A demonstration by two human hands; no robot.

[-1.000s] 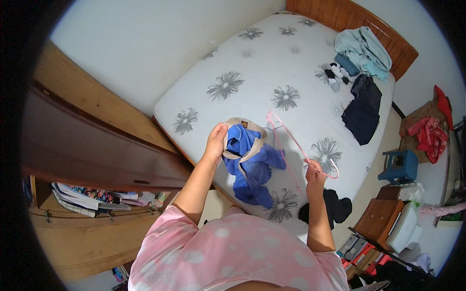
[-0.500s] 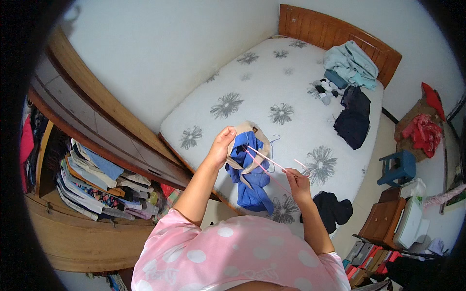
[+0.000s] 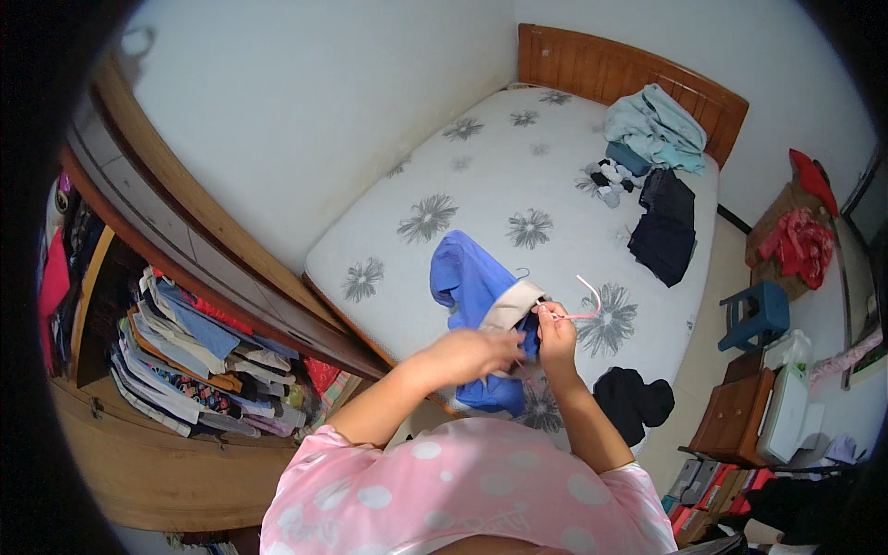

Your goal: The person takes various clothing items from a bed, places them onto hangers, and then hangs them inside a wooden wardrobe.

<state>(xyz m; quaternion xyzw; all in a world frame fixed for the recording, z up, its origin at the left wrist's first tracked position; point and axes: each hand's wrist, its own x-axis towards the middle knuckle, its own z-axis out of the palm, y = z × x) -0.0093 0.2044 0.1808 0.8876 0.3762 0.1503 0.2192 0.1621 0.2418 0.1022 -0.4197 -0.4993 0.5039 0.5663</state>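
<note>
A blue garment with a beige collar (image 3: 472, 268) is held up above the near part of the bed. My right hand (image 3: 557, 338) is closed on a pink clothes hanger (image 3: 592, 310), whose hook sticks out to the right; the fingers are also at the edge of the collar. Most of the hanger's body is hidden by the cloth and my hands. My left hand (image 3: 476, 356) lies across the front of the garment below the collar, its fingers blurred by motion. Just behind the collar, a thin dark hook (image 3: 524, 273) shows over the mattress.
The bed (image 3: 370, 231) carries black clothing (image 3: 634, 402), dark folded trousers (image 3: 663, 231), socks (image 3: 610, 180) and a pale green cloth (image 3: 657, 125). An open wardrobe with stacked clothes (image 3: 185, 351) stands left. A blue stool (image 3: 754, 314) and wooden cabinet (image 3: 731, 416) stand right.
My left hand has left the collar's left side and come down across the garment's front. The collar is now gathered by my right hand at the hanger, and the blue cloth has swung up leftward.
</note>
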